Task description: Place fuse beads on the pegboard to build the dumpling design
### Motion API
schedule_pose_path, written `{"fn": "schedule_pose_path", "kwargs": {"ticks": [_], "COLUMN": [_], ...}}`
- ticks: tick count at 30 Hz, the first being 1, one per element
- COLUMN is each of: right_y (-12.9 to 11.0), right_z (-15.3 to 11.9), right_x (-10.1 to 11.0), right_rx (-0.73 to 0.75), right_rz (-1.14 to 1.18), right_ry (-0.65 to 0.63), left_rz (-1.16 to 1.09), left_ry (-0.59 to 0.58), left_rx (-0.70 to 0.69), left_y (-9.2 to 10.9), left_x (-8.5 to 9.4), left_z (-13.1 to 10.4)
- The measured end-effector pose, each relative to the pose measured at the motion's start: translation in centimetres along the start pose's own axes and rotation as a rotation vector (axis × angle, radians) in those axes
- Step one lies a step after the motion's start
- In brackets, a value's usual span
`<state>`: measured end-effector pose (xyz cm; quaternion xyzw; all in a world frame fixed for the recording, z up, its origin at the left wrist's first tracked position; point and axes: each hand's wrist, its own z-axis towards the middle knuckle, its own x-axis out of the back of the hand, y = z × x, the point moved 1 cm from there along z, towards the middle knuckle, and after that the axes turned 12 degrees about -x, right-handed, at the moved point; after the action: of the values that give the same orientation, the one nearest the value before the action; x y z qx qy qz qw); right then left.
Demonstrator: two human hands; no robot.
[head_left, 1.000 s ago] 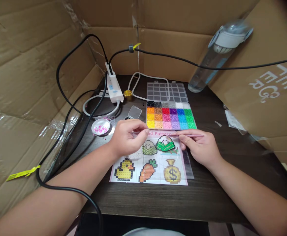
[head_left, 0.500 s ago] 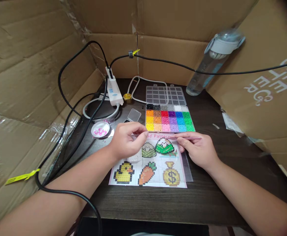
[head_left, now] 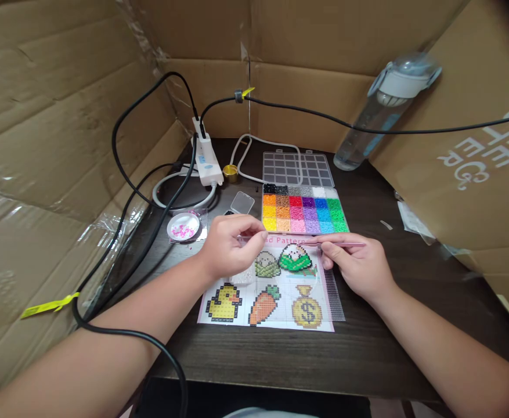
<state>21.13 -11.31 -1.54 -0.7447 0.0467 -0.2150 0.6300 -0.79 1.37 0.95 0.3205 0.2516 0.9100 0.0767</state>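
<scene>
Pink tweezers (head_left: pixel 341 244) are pinched in my right hand (head_left: pixel 358 264), their tips reaching left to a green and white bead figure (head_left: pixel 295 258) with a dark outline. That figure lies on a clear pegboard over the printed pattern sheet (head_left: pixel 271 316). My left hand (head_left: pixel 234 244) hovers at the sheet's upper left, thumb and fingertips closed together; whatever they hold, if anything, is too small to make out. Just below it a clear box of white beads (head_left: pixel 242 275) is partly hidden. Beyond the sheet stands a sorted bead case (head_left: pixel 302 212) with many colours.
At left, a white dish (head_left: pixel 183 226) holds pink beads. A small lidded clear box (head_left: pixel 242 203) and a gold cup (head_left: pixel 230 173) sit behind. A power strip (head_left: pixel 208 159), black cable (head_left: pixel 121 334) and water bottle (head_left: pixel 371 116) stand around, with cardboard walls (head_left: pixel 306 96) enclosing the table.
The whole view has shifted slightly, so everything appears a little further right. Both hands keep nearly the same pose, and the tweezer tips stay at the bead figure.
</scene>
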Motion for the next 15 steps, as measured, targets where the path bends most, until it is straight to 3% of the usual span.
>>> {"fn": "schedule_pose_path", "kwargs": {"ticks": [4,10,12,15], "right_y": [0.0,-2.1,-3.4,-5.1], "right_z": [-0.3,-2.4,-3.5,-4.8], "right_x": [0.4,0.7,0.0,-2.3], "right_rx": [0.033,0.185,0.289,0.433], "right_rz": [-0.027,-0.084,-0.184,-0.29], "right_ry": [0.043,0.233,0.209,0.03], "left_rz": [0.013,-0.035,-0.052,-0.071], "left_ry": [0.01,0.023,0.025,0.033], "left_rx": [0.02,0.063,0.082,0.095], "left_y": [0.0,0.1,0.1,0.0], "left_x": [0.0,-0.3,-0.4,-0.5], "left_z": [-0.1,-0.3,-0.4,-0.6]}}
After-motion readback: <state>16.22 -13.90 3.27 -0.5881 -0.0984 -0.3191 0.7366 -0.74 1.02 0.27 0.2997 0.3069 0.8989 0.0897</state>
